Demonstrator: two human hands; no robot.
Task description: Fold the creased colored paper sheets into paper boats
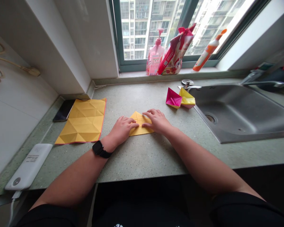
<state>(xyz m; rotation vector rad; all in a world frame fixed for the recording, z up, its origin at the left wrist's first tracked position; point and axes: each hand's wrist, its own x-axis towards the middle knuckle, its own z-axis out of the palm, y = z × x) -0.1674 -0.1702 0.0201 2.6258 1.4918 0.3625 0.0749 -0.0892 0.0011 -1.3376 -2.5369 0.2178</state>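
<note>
- Dark sleeves point(239, 209) lie closest, at the bottom corners; bare forearms point(75, 173) reach forward from them over the counter point(144, 167), slanting inward until the hands nearly meet.
- Left hand point(120, 130): palm down, fingers bent close together and pointing right, thumb stretched out along the paper; a black watch point(98, 147) circles the wrist.
- Right hand point(157, 121): palm down, fingers arched and pointing left, thumb held apart from them.
- Both grips are loose, unclenched; fingers and thumbs rest on the small folded yellow paper point(141, 121) rather than closing around it.
- That paper lies flat on the counter between the hands, its peak toward the window point(142, 19), its long edge nearer the camera.
- Left of it spreads a creased yellow sheet point(85, 121).
</note>
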